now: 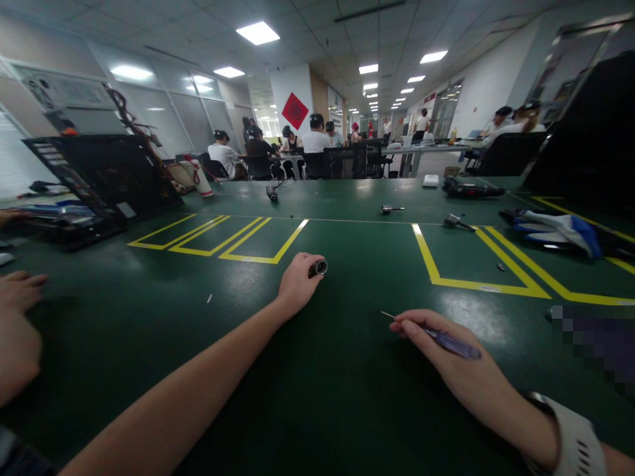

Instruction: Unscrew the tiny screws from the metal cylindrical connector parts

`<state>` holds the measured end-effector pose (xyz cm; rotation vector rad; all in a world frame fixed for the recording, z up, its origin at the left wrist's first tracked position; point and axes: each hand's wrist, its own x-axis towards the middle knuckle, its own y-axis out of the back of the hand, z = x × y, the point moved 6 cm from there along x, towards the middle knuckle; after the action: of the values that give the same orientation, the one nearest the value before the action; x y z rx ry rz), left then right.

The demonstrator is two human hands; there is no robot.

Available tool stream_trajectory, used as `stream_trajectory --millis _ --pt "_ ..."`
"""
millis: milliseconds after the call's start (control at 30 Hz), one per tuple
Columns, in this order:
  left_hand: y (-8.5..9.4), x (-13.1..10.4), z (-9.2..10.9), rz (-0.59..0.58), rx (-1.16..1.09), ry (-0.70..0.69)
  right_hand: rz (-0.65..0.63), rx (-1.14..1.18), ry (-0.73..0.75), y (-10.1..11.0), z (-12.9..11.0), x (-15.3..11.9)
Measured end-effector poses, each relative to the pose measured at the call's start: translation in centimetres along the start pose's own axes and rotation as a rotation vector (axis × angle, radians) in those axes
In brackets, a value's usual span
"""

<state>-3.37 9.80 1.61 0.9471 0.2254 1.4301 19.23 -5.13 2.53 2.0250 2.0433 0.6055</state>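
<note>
My left hand (297, 281) is closed around a small dark cylindrical part (319, 268), its round metal-rimmed end facing right. The fingers hide most of that part, and the hand is low over the green table (317, 396). To the right, my right hand (436, 337) grips a screwdriver (454, 344) with a translucent purple handle. Its thin shaft points left, toward the middle of the table, and the tip touches nothing that I can see. A pale watch strap circles my right wrist.
Yellow tape (248, 258) marks boxes on the table. Farther back lie metal tool heads (391, 209), a power tool (471, 188) and blue-white gloves (560, 231). A black panel (114, 172) stands at left. Another person's hand (20, 291) rests at the left edge.
</note>
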Motion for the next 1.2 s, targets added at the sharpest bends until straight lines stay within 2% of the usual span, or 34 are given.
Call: stream_trajectory --millis 267,400,467,700,867,933,1067,1200 --pt "-3.9 -5.1 8.5 -0.311 -0.049 -0.310 0.158 -0.065 0.125 1.0 0.3 -0.1" --pt "-4.9 -7.7 11.9 -0.463 -0.035 -0.494 0.079 -0.082 0.238 0.1 -0.5 -0.2" --pt "-5.0 -8.6 12.8 -0.498 -0.008 -0.569 0.042 -0.102 0.302 -0.3 -1.0 -0.4" --pt "-5.1 -8.9 13.0 -0.521 0.027 -0.606 0.006 -0.080 0.307 -0.6 -0.9 -0.3" --pt "-4.9 -8.9 13.1 -0.581 0.013 -0.585 0.064 0.011 0.183 0.3 -0.6 -0.6" --pt "-4.9 -8.9 13.2 -0.605 0.009 -0.573 0.091 0.058 0.187 0.8 -0.7 -0.8" --pt "-5.0 -8.5 12.2 -0.616 0.006 -0.446 0.140 0.106 0.209 1.6 -0.1 -1.1" --pt "-4.7 -7.7 10.8 -0.503 -0.093 -0.286 0.186 0.235 0.149 1.9 1.4 -1.3"
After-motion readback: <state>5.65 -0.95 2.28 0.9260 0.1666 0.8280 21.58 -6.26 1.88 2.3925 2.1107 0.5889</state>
